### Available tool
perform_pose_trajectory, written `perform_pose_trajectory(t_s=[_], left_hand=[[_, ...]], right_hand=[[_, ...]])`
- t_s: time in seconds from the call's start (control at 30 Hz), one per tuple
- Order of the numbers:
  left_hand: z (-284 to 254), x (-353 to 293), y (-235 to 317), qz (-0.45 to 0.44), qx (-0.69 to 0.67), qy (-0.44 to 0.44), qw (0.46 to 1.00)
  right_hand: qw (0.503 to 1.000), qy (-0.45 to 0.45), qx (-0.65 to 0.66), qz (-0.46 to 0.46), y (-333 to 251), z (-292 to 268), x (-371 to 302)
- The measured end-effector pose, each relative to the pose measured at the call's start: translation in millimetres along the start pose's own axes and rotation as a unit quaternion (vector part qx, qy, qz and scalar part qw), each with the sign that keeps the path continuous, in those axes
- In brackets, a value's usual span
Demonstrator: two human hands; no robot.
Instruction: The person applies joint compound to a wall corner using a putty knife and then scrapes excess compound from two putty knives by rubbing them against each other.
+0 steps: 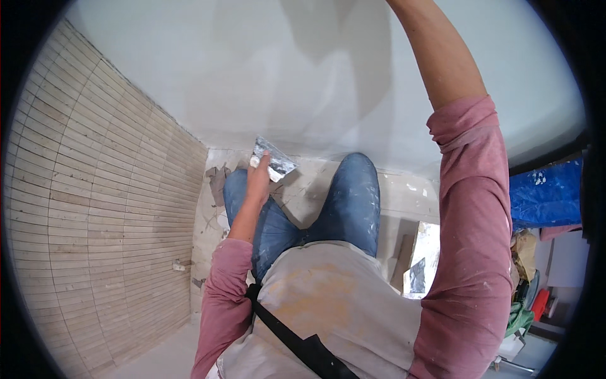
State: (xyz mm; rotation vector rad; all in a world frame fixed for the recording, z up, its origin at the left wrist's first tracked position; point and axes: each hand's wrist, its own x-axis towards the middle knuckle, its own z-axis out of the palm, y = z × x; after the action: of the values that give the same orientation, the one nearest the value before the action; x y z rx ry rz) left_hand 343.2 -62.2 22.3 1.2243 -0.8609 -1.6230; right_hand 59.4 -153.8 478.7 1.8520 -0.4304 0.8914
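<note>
My left hand [257, 177] is closed around a wide putty knife [275, 162], held low above my left knee. Smears of white and grey show on its metal blade, and my fingers cover the handle. My right forearm [442, 57] stretches up along the pale wall [278, 82] and leaves the picture at the top edge. The right hand itself is out of sight, so what it holds or touches does not show.
A wall of narrow beige tiles [95, 215] runs along the left. Scraps and white spots lie on the floor [404, 189]. At right are a shiny, white-smeared board [424, 259], blue sheeting [546, 196] and mixed items, including a green bag [519, 319].
</note>
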Motion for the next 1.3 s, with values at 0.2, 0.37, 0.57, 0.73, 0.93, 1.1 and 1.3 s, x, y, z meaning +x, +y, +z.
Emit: perform_pose_trajectory(t_s=[0.2, 0.37, 0.57, 0.73, 0.93, 1.1, 1.3], left_hand=[[16, -32, 37, 0.028, -0.054, -0.034, 0.998], [11, -55, 46, 0.035, -0.053, 0.008, 0.998], [20, -54, 37, 0.021, -0.024, -0.059, 0.998], [32, -75, 40, 0.02, -0.052, -0.126, 0.991], [-7, -104, 66, 0.065, 0.048, -0.231, 0.97], [-36, -185, 115, 0.046, 0.161, -0.465, 0.87], [-112, -221, 72, -0.13, 0.155, -0.462, 0.863]], right_hand=[[0.999, -0.024, 0.036, 0.025, 2, -14, -7], [0.906, -0.195, 0.219, 0.304, -128, 21, -57], [0.732, -0.406, 0.445, 0.319, -322, -23, -145], [0.769, -0.371, 0.394, 0.34, -369, -27, -184], [0.778, -0.294, 0.352, 0.429, -324, -36, -198], [0.709, -0.242, 0.321, 0.58, -264, -66, -188], [0.778, -0.111, 0.268, 0.557, -191, -109, -213]])
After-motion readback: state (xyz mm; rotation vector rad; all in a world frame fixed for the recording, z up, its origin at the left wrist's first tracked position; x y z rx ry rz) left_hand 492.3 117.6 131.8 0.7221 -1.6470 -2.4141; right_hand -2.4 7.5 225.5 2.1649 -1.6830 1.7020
